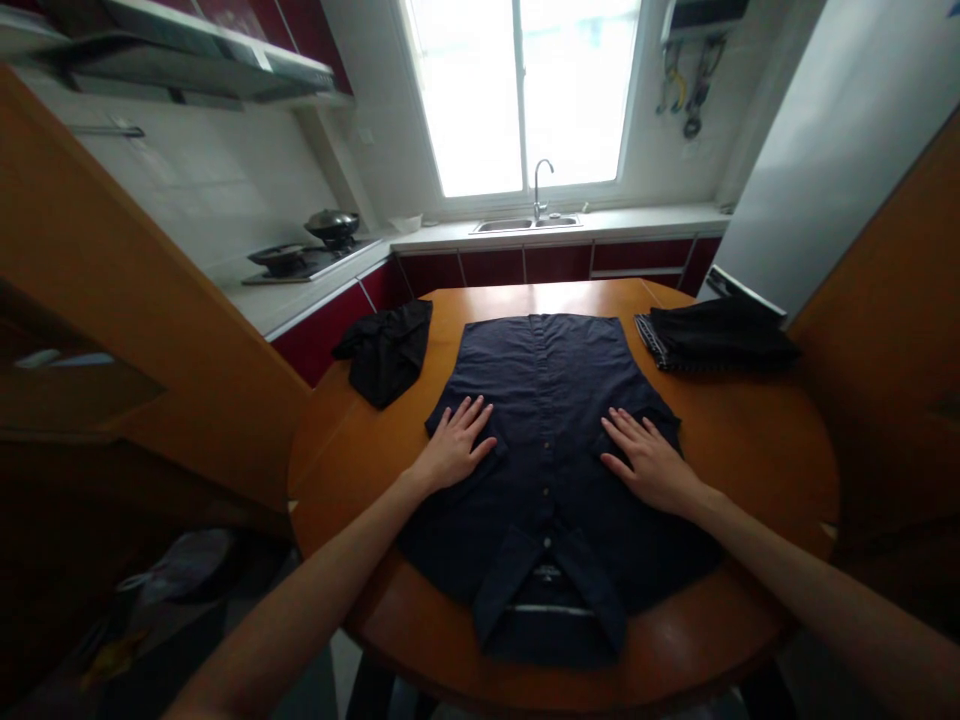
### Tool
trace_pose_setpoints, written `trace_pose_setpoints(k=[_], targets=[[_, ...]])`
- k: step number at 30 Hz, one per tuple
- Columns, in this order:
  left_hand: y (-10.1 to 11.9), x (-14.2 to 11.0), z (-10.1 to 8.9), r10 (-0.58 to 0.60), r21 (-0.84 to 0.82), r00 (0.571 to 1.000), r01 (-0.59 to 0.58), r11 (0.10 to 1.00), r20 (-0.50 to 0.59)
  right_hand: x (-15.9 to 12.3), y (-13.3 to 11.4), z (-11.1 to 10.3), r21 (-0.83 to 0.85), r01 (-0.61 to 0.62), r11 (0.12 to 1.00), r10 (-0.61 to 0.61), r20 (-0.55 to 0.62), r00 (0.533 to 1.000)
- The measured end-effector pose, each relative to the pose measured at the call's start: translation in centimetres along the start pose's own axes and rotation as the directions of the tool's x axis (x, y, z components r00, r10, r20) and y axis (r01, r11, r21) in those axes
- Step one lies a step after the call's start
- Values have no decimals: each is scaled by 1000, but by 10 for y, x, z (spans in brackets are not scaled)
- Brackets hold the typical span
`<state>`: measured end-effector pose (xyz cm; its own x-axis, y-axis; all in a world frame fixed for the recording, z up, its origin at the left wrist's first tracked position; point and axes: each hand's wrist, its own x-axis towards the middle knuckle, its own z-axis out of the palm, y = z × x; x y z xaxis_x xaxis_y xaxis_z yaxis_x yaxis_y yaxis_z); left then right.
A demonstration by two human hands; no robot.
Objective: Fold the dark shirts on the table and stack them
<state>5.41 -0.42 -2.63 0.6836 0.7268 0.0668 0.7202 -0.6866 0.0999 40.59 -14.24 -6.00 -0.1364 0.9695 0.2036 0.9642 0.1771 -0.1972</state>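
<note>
Navy button-up shirt is spread out on the table, collar near the near edge, hem toward the far one. Left hand and right hand both flat on it, grip pretty wide.

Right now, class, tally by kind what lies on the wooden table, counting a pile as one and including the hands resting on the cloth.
Spread navy shirt: 1
Crumpled black cloth: 1
Folded black pile: 1
Hands, left hand and right hand: 2
Total: 5
</note>
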Motion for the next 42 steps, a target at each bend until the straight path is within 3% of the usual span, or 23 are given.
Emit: trace_pose_setpoints(k=[4,7,14,22,32,37,42], targets=[[14,-10,-14,256,-107,960,-245,964,110,-9,-8,-9,45,102,994,-104,38,994],[23,-23,-20,355,-137,921,-335,932,163,-22,-15,-16,84,172,981,-179,84,980],[30,-70,-25,381,-150,912,-360,921,153,-62,-23,-26,137,232,963,-244,85,966],[31,-118,-25,356,-112,928,-344,932,114,-99,-29,-33,112,212,971,-222,94,970],[30,-152,-26,368,-139,927,-356,924,73,-123,-29,-46,167,195,966,-215,111,970],[47,-151,-26,487,-244,872,-462,853,49,-118,-51,-57,273,299,914,-341,120,933],[62,-148,-21,605,-256,796,-587,768,-13,-112,-78,-50,365,428,827,-491,96,866]])
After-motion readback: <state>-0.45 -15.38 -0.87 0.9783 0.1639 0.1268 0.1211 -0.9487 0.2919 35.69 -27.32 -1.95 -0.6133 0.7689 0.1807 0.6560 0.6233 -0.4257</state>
